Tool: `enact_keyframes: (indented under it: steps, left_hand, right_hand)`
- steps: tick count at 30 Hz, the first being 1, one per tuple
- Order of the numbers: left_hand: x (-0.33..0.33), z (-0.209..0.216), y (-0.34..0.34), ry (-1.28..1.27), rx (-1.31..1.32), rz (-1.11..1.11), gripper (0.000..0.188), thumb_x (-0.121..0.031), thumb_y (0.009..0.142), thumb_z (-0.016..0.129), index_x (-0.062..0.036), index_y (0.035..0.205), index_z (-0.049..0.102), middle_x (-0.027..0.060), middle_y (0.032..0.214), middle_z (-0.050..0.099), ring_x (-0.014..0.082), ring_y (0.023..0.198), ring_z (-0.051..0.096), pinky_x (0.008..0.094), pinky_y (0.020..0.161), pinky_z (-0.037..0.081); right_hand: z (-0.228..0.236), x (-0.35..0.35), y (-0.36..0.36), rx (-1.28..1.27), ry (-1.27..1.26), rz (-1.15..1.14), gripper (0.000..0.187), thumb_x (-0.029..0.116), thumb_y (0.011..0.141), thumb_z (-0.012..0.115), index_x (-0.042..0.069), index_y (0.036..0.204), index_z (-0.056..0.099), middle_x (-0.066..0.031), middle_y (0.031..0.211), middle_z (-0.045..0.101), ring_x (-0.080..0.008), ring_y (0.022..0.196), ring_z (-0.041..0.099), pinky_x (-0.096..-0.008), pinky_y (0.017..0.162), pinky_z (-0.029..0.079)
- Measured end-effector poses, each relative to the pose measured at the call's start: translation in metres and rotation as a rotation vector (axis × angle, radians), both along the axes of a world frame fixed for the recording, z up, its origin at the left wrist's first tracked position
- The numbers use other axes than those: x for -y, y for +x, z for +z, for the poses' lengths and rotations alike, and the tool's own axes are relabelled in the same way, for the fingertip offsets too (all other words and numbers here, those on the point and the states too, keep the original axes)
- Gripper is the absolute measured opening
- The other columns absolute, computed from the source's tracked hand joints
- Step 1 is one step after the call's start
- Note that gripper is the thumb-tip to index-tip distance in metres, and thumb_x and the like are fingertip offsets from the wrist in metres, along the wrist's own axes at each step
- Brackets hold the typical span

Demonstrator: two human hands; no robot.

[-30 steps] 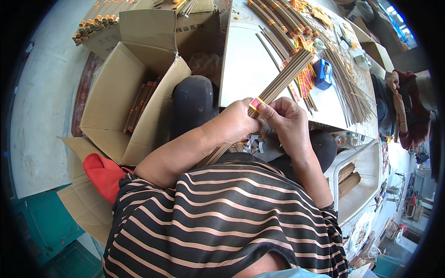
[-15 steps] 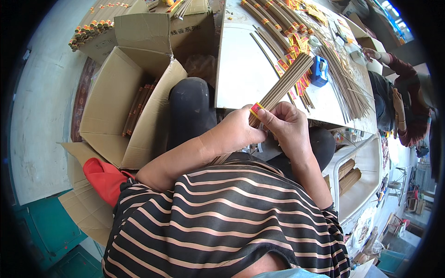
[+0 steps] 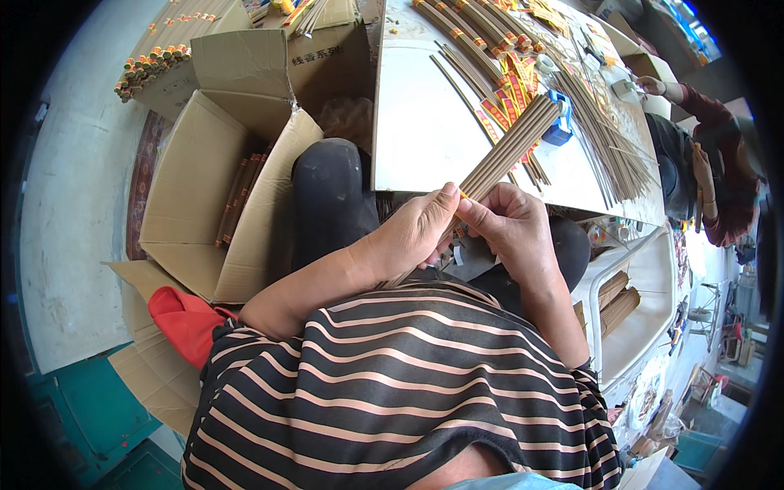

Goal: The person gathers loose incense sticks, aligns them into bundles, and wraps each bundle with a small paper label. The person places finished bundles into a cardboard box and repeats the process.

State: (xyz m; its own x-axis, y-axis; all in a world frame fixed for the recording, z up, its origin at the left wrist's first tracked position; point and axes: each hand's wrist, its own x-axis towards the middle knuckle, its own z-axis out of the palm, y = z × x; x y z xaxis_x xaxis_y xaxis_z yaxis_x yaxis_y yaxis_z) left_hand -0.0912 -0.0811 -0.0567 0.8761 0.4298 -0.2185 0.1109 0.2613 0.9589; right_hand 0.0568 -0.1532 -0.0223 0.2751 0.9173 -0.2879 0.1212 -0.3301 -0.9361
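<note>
A bundle of brown incense sticks (image 3: 514, 143) slants up over the table's near edge. My left hand (image 3: 412, 233) is closed round its lower part, thumb on top. My right hand (image 3: 516, 224) is closed at the bundle's right side, thumb and fingers pinching where a paper label goes round it. Only a sliver of the label's yellow (image 3: 463, 195) shows between my thumbs. Beyond the bundle, red and yellow labels (image 3: 514, 82) lie scattered, and a blue tape dispenser (image 3: 559, 131) stands to their right.
Loose sticks (image 3: 604, 139) and banded bundles (image 3: 465, 37) lie on the white table (image 3: 408, 122). An open carton (image 3: 192, 175) at left holds wrapped bundles (image 3: 241, 196). More bundles (image 3: 155, 69) are stacked at far left. A white bin (image 3: 653, 290) is at right. Another person's hand (image 3: 651, 85) reaches the far right table edge.
My left hand has turned and its thumb has come up to the label. The label, plainly seen before, is now mostly hidden under my thumbs. The whole view has shifted slightly.
</note>
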Motion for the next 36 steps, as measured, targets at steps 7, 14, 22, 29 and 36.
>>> enact_keyframes:
  steps: [7,14,22,29,36]
  left_hand:
    - [0.002,-0.001,0.001,-0.038,-0.028,0.028,0.05,-0.045,0.097,0.017,-0.0046,0.093,0.047,-0.0007,0.059,0.044,0.0042,0.046,0.039,0.016,0.042,0.034]
    - [0.0,-0.001,0.001,-0.141,-0.013,0.028,0.049,-0.044,0.098,0.019,-0.005,0.092,0.048,-0.0003,0.059,0.045,0.0041,0.045,0.04,0.0155,0.042,0.035]
    - [0.0,-0.003,0.001,-0.234,0.007,0.072,0.049,-0.043,0.098,0.022,-0.0025,0.095,0.049,0.0004,0.06,0.044,0.0034,0.044,0.039,0.0141,0.04,0.035]
    - [0.0,-0.004,0.002,-0.224,0.002,0.053,0.049,-0.043,0.098,0.022,-0.0026,0.095,0.049,0.0004,0.06,0.044,0.0034,0.044,0.039,0.0143,0.04,0.035]
    - [0.001,-0.005,0.002,-0.205,-0.011,0.065,0.051,-0.045,0.097,0.021,-0.0035,0.094,0.05,-0.0002,0.061,0.046,0.0038,0.044,0.04,0.0148,0.039,0.034]
  right_hand:
    - [0.004,0.001,0.002,-0.041,-0.006,0.024,0.027,0.022,0.081,0.069,-0.002,0.076,0.058,-0.0023,0.064,0.057,-0.0064,0.057,0.051,-0.0197,0.049,0.041]
    - [-0.001,0.0,0.006,-0.086,-0.009,0.034,0.025,0.019,0.08,0.069,-0.002,0.076,0.058,-0.002,0.063,0.056,-0.0062,0.055,0.05,-0.019,0.047,0.039]
    - [-0.001,-0.002,0.007,-0.056,0.028,0.067,0.024,0.02,0.08,0.07,-0.001,0.075,0.058,-0.0013,0.062,0.055,-0.0055,0.053,0.048,-0.0189,0.045,0.037]
    - [-0.007,-0.002,0.012,-0.117,0.014,0.06,0.026,0.022,0.078,0.071,0.001,0.072,0.058,-0.0005,0.059,0.054,-0.0038,0.048,0.045,-0.0168,0.039,0.034]
    - [-0.009,-0.003,0.015,-0.147,0.001,0.071,0.026,0.023,0.078,0.072,0.002,0.072,0.058,0.0005,0.059,0.053,-0.0034,0.047,0.044,-0.0166,0.038,0.033]
